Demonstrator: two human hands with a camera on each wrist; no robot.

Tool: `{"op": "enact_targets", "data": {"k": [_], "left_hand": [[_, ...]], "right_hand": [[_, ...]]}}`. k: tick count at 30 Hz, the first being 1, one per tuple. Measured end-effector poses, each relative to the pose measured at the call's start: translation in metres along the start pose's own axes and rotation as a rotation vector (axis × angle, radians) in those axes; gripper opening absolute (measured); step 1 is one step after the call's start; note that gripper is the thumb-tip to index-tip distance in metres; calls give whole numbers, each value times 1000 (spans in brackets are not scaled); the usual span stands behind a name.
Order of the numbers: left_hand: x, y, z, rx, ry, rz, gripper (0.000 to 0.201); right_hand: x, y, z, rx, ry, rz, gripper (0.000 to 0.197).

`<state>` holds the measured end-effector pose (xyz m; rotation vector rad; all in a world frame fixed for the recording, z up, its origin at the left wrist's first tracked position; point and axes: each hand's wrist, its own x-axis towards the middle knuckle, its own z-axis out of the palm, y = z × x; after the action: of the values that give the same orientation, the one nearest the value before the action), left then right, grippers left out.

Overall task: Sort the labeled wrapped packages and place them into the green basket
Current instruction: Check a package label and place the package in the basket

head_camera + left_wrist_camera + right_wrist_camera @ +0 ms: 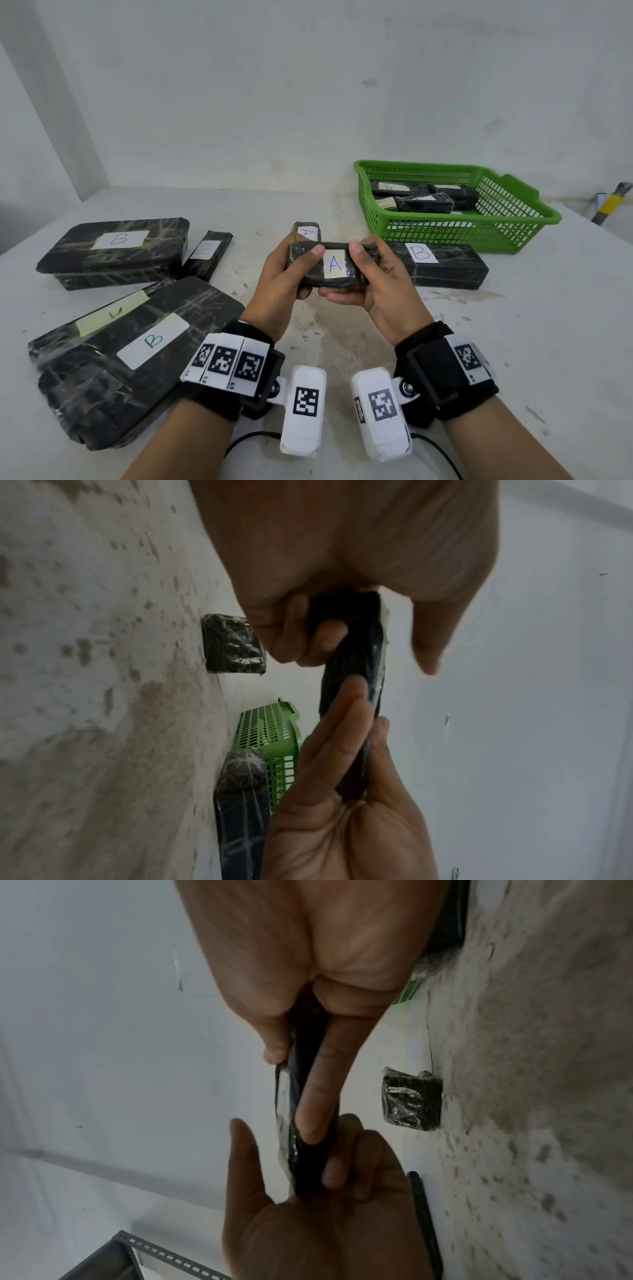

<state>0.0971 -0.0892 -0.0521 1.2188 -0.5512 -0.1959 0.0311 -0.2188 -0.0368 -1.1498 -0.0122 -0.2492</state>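
Both hands hold one small black wrapped package with a white label reading A, lifted above the middle of the table. My left hand grips its left end, thumb on top. My right hand grips the right end, thumb on the top edge and fingers beneath. The left wrist view shows this package edge-on between the two hands, as does the right wrist view. The green basket stands at the back right and holds several wrapped packages.
Another A package lies just behind my hands. A long B package lies in front of the basket. At left are a flat B box, a small package and stacked large packages. A wall stands behind the table.
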Motion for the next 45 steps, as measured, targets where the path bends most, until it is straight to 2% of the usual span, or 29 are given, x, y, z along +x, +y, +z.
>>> {"op": "enact_targets", "data": {"k": [3,8,15,19,24,29,32,35,38,42,45], "left_hand": [[0,0,0,-2,-4,-18,12],[-1,-1,-1,23,26,-32,8],[-2,3,1,-12,-4,-29,9],[-1,3,1,-56,15,-33,9],[-2,4,-2,-104,-25,-31,17],[1,3,-3,-154,14,-52,23],[2,2,-5,-221,26,-48,32],[2,2,-5,-182,4,-15,28],[2,-1,-6,-175,19,7,27],[0,-1,-6,-198,31,7,26],[-1,0,-6,-213,25,-12,28]], "right_hand": [[-1,1,0,3,7,-13,19],[-3,3,4,23,21,65,23],[-4,2,4,16,3,3,21],[-3,0,4,44,-18,54,29],[-3,-1,2,41,-20,32,9],[-2,-4,0,97,-78,35,28],[0,-4,-3,130,-63,17,22],[3,-3,-8,114,-16,-7,22],[2,-6,-9,117,-36,-5,25],[1,-5,-8,96,-52,-25,35],[1,-5,-9,84,-28,-21,49]]}}
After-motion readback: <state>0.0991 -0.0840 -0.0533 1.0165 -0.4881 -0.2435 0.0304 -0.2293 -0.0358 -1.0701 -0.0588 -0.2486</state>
